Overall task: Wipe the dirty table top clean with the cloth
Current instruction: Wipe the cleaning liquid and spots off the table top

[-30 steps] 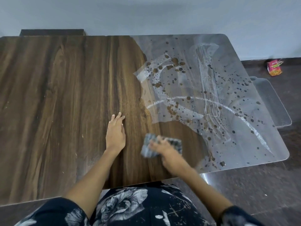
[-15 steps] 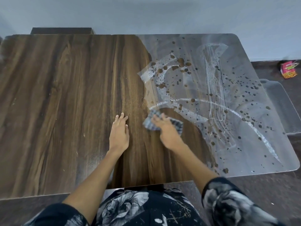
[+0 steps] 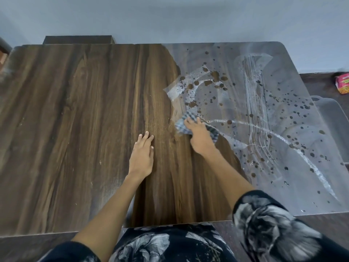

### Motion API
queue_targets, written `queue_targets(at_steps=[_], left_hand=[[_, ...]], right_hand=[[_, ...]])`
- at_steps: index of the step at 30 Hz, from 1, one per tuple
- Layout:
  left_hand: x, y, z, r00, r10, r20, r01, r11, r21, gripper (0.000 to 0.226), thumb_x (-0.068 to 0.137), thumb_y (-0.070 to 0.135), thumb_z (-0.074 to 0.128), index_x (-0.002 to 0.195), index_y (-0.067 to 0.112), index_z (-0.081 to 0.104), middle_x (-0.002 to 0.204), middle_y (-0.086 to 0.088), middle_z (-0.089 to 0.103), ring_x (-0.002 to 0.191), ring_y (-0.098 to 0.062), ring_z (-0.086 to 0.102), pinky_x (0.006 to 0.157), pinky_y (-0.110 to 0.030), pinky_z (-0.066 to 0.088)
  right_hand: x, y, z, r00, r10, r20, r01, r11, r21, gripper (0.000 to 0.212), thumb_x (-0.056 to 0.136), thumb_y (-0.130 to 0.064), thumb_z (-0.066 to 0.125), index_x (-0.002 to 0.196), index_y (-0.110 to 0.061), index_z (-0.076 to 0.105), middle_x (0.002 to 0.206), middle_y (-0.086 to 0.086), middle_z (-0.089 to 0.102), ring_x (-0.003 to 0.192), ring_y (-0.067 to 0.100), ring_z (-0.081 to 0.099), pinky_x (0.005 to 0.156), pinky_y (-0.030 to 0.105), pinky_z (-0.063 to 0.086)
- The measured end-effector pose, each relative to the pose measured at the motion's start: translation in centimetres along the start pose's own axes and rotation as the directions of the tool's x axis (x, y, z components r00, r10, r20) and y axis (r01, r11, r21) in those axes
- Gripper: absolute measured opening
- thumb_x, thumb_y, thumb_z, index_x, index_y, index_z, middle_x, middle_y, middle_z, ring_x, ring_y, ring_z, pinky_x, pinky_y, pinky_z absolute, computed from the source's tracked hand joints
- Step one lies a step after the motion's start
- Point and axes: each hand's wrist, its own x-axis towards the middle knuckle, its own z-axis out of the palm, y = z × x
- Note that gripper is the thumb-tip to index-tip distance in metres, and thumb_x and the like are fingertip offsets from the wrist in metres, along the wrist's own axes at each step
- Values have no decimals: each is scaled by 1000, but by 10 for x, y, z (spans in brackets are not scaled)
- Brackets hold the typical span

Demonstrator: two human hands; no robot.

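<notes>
A wooden table top (image 3: 79, 114) fills the view, dark brown on its left and middle. Its right part carries brown spots (image 3: 215, 76) and white smears (image 3: 256, 103) under a grey glare. My right hand (image 3: 199, 137) presses a grey checked cloth (image 3: 181, 124) flat onto the table at the left edge of the dirty area, fingers spread over it. Most of the cloth is hidden beneath the hand. My left hand (image 3: 142, 156) rests flat on the wood just left of it, fingers straight, holding nothing.
A pink and yellow packet (image 3: 342, 85) lies on the floor at the far right. A clear plastic seat or tray (image 3: 332, 118) stands beside the table's right edge. A dark block (image 3: 77, 39) sits behind the table's far edge, against the grey wall.
My right hand has slid the cloth away from me, from near the front edge up into the spotted area. My left hand has stayed flat in place.
</notes>
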Motion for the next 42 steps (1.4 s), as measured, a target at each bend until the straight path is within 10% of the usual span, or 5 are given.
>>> queue_targets(at_steps=[5,15,22,32,42], left_hand=[[13,2,-4,999,13,45,-14,1000,17,44,99,15,33,143,11,31,154,-3,19,144,-19,9,117,-33,11],[35,7,-10,993,15,116,-22,998,62,46,100,18,30,145,12,22,156,-1,13,144,-21,4,117,-34,9],[53,8,-14,992,42,120,-46,999,27,56,92,-4,30,145,11,22,156,-1,13,144,-20,2,118,-33,6],[70,6,-15,990,79,121,-84,996,36,59,91,-7,32,146,11,20,156,-1,12,144,-20,1,117,-31,4],[83,5,-6,999,-31,26,29,996,79,55,96,4,30,147,7,8,157,-4,4,144,-18,-1,118,-32,5]], right_hand=[[-70,13,26,890,-387,240,407,913,-38,81,82,17,39,145,-32,23,155,-11,15,144,13,2,117,37,6],[45,4,-11,999,-45,-2,45,996,-73,79,82,20,37,146,-23,23,157,-1,14,145,27,4,117,42,10],[-32,2,9,888,-409,210,433,898,-79,71,88,13,37,147,-23,19,155,-8,14,141,9,-7,118,30,-6],[114,-13,-28,993,-13,-121,-3,992,-125,74,84,19,34,146,-20,24,156,2,17,144,30,8,115,43,14],[20,19,-2,961,-274,45,276,959,-59,72,87,14,39,145,-24,23,152,-12,15,141,8,-1,117,30,-5]])
